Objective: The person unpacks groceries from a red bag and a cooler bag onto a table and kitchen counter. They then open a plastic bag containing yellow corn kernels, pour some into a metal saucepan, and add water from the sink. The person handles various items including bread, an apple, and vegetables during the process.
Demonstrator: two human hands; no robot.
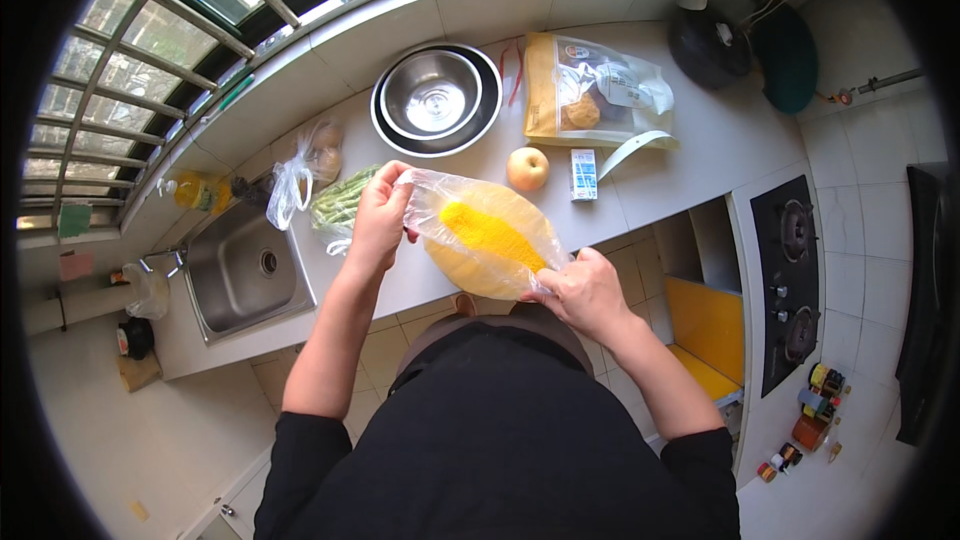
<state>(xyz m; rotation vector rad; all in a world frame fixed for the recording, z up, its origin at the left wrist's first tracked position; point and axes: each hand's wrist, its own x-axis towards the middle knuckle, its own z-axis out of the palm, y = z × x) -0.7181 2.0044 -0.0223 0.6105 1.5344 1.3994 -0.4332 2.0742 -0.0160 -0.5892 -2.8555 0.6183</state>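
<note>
Between my two hands a clear plastic bag [517, 221] is stretched with its mouth spread wide, above the counter's front edge. Inside it lies a heap of yellow grains [487, 236]. My left hand [384, 214] pinches the bag's upper left edge, and my right hand [585, 289] grips its lower right edge. Just left of my left hand is a bundle of asparagus [341, 202] in clear plastic. Beyond the bag stand a round yellowish fruit [528, 169], a small carton [583, 175] and a steel bowl [431, 94] nested in a wider dark-lined bowl [491, 94].
A steel sink [247, 277] is set into the counter [480, 165] at left, near a bottle of yellow oil [199, 193]. A printed food pouch [600, 94] lies at the back. Rightwards are a black gas hob [791, 285] and several seasoning jars [810, 427].
</note>
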